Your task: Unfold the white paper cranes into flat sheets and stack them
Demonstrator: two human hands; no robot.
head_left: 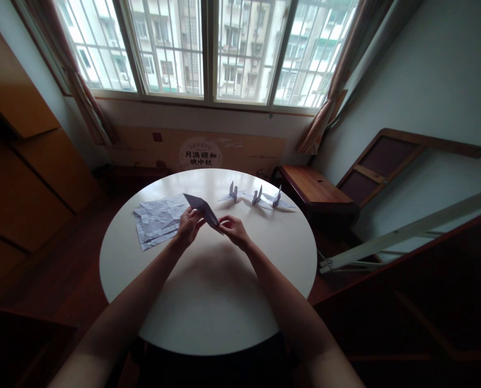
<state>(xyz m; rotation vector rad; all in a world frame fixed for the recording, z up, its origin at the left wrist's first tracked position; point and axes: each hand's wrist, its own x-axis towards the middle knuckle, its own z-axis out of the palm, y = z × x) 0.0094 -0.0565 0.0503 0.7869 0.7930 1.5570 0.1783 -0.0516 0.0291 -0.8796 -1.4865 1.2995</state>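
Between both hands, a folded sheet of paper is held tilted above the white round table. My left hand pinches its near left edge, fingers closed. At its lower right tip, my right hand grips the paper between thumb and fingers. Left of the hands lie creased paper sheets, overlapping in a loose stack. Three folded paper cranes stand in a row toward the far right of the table, apart from my hands.
A small wooden side table stands beyond the table's right side. Behind the table, a printed cardboard panel leans below the barred window. Wooden cabinets are at the left. A pale metal frame slants at the right.
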